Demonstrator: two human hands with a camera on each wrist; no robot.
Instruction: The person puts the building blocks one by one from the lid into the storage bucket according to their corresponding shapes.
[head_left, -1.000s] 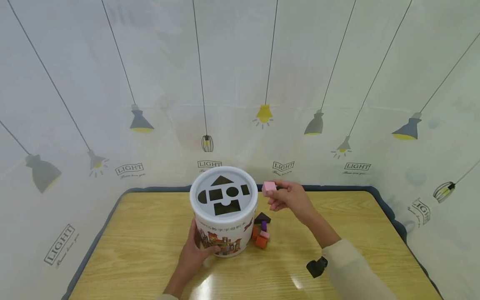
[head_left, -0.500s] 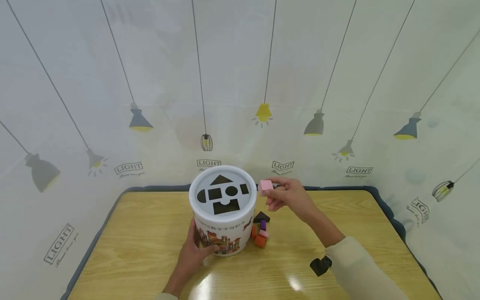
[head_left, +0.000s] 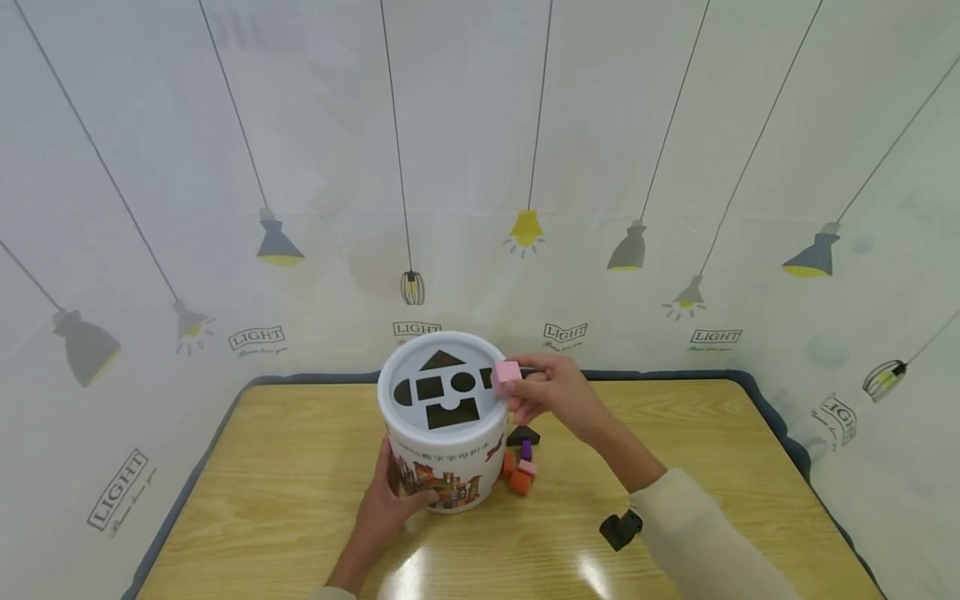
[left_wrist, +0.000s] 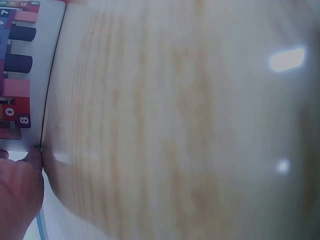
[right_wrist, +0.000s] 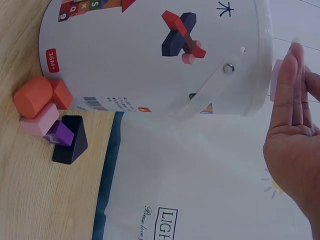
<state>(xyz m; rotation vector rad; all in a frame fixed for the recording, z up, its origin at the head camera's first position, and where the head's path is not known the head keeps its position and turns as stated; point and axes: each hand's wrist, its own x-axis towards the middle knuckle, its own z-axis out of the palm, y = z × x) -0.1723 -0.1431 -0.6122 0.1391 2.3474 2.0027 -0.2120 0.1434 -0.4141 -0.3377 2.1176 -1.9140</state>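
Note:
A white bucket (head_left: 450, 483) printed with coloured blocks stands upright on the table. Its lid (head_left: 405, 358) has cut-outs, among them a triangle, a circle and a square. My left hand (head_left: 382, 504) grips the bucket low on its left side, thumb across the front; the left wrist view catches part of this hand (left_wrist: 20, 195) at the printed wall. Between thumb and fingers my right hand (head_left: 562, 392) pinches a pink block (head_left: 506, 372) just over the lid's right rim, beside the small rectangular hole. In the right wrist view, the hand (right_wrist: 290, 125) mostly hides this block.
Right of the bucket lie loose blocks: a dark triangular one (right_wrist: 72, 142), a purple one (right_wrist: 59, 133), a pink one (right_wrist: 40, 120), and an orange cylinder (right_wrist: 33, 96) with another orange block. A lamp-patterned sheet (head_left: 480, 167) rises behind the wooden table (head_left: 285, 500).
My right hand has carried the pink block leftward, from beside the bucket to over the lid's right rim. My left hand keeps its grip on the bucket.

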